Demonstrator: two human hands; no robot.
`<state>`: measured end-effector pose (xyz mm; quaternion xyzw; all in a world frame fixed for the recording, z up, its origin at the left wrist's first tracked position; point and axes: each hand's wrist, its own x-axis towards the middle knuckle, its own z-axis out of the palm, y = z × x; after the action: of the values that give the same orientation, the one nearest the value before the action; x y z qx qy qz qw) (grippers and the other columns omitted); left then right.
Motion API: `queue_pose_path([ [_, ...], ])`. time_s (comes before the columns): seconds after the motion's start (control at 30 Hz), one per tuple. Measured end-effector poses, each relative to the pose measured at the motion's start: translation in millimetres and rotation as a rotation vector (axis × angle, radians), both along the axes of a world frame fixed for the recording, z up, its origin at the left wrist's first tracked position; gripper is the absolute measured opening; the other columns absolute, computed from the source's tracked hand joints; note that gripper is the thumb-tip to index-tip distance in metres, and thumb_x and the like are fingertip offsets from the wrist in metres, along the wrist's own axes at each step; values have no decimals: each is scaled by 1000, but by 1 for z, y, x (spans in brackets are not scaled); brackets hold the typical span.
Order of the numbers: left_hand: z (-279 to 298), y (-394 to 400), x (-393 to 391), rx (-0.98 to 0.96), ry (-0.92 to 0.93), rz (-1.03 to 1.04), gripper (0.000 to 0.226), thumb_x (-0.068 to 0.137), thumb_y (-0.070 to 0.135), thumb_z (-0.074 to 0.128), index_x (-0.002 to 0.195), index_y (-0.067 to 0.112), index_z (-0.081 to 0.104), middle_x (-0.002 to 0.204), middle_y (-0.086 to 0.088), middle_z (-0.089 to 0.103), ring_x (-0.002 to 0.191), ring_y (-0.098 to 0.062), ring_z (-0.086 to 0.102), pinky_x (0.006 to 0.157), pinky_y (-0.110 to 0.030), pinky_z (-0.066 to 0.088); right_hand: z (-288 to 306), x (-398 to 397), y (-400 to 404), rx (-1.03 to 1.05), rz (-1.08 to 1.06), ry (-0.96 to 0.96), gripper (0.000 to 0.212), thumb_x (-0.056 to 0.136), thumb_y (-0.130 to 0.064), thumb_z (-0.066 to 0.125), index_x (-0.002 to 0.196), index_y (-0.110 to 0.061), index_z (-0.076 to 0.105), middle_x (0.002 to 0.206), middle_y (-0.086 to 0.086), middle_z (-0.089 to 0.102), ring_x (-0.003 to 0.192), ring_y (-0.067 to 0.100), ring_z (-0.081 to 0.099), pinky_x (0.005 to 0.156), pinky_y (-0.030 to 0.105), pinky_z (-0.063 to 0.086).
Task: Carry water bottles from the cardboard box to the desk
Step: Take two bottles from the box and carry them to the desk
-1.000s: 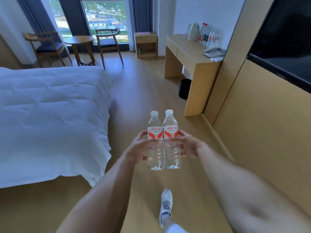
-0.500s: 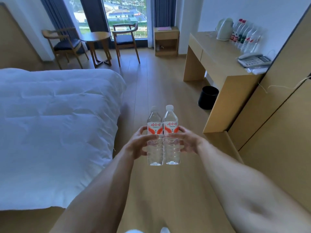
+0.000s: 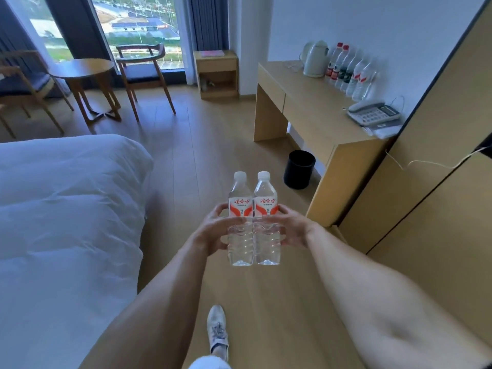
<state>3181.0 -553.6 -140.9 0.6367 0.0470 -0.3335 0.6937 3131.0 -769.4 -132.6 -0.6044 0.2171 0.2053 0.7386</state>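
Two clear water bottles are held upright in front of the person, side by side and touching along their lengths, both with white caps and red-and-white labels facing the camera. The left bottle (image 3: 240,222) is gripped by the left hand (image 3: 213,231), whose thumb crosses the front of the bottle just under the label while the fingers (image 3: 218,209) curl round its far side at label height. The right bottle (image 3: 266,222) is gripped in the same way by the right hand (image 3: 291,227), thumb across the front below the label and fingers wrapped behind. Each hand closes on the middle of its bottle, so the caps and shoulders stand clear above the fingers and the ribbed lower bodies hang below them. The pair is in the air above the wooden floor (image 3: 186,161), with the white bed (image 3: 66,209) to the left and the desk (image 3: 314,110) ahead to the right, well apart from the bottles. On the desk a row of bottles (image 3: 348,73) stands against the wall beside a white kettle (image 3: 314,58), with a telephone (image 3: 372,113) nearer the camera. A black bin (image 3: 298,169) sits on the floor under the desk's near end. One white shoe (image 3: 217,331) shows below the bottles.
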Motion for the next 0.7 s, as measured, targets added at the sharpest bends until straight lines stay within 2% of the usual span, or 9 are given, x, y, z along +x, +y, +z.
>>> queue_pose_path([
  [0.1,-1,-8,72,8,5,-64,59,77,6,82,126,29,56,109,-11,75,102,-34,71,88,-64,53,-2,61,-4,-5,-68,25,66,71,-13,83,130,-26,56,123,12,68,110,33,67,85,55,56],
  [0.33,10,-26,217,44,11,-184,60,76,8,84,125,29,56,112,-10,74,104,-31,71,86,-65,54,6,181,-15,29,-179,28,65,62,-15,88,122,-26,63,118,11,71,105,32,70,76,50,59],
  [0.57,4,-54,326,55,11,-245,54,77,10,83,122,29,59,109,-9,75,97,-28,72,81,-64,55,-1,278,-38,35,-250,32,66,64,-13,87,124,-24,62,116,13,72,102,33,71,83,55,58],
  [0.7,-1,-71,383,72,17,-248,59,78,10,83,126,28,56,114,-10,73,103,-29,70,82,-62,56,-14,335,-56,35,-251,38,66,66,-12,87,126,-23,62,115,11,72,100,31,72,84,55,57],
])
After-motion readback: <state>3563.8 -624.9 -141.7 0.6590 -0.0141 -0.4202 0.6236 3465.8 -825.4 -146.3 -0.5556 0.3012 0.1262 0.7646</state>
